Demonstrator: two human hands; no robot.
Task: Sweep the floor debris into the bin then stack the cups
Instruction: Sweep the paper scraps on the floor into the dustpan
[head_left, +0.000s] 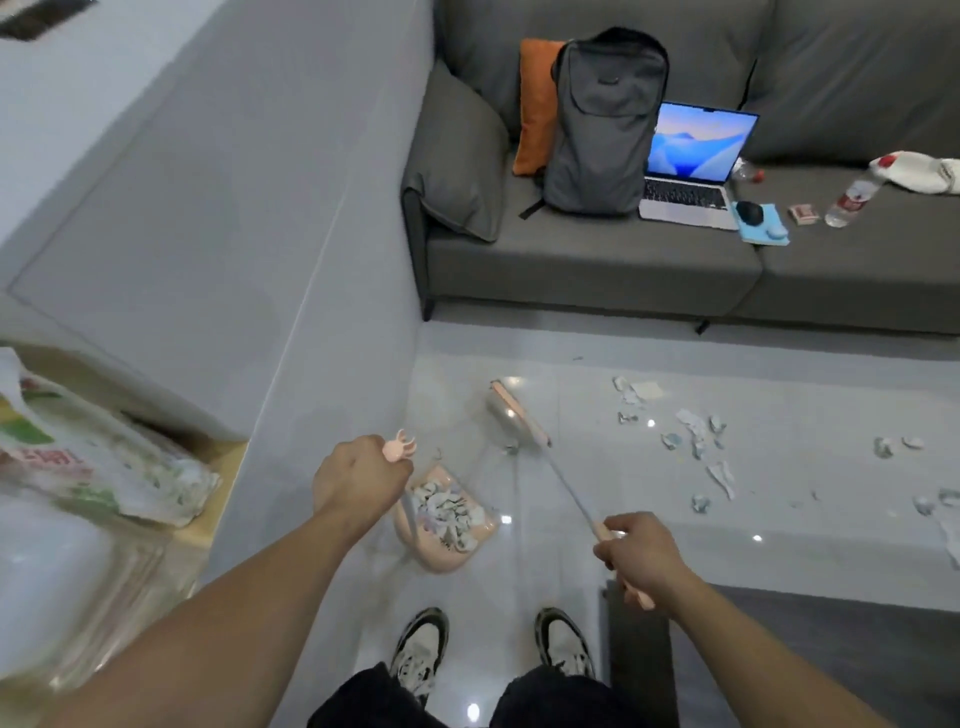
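The left hand (358, 480) is curled in a fist round the top of the pink dustpan's (444, 519) upright handle, whose comb-like end pokes out above the knuckles. The pan sits at about 12 o'clock from the person's sneakers (418, 652), already heaped with crumpled paper scraps. The right hand (641, 558) grips the pink end of the broom (519, 413) handle; its shaft slants up toward 11 o'clock, to the brush head on the glossy tiled floor (571, 545), just beyond the pan. More torn paper debris (696, 436) lies scattered across the tiles at 2 o'clock from the pan. Further back, a grey sofa (597, 260) carries a backpack (605, 122) and an open laptop (693, 163).
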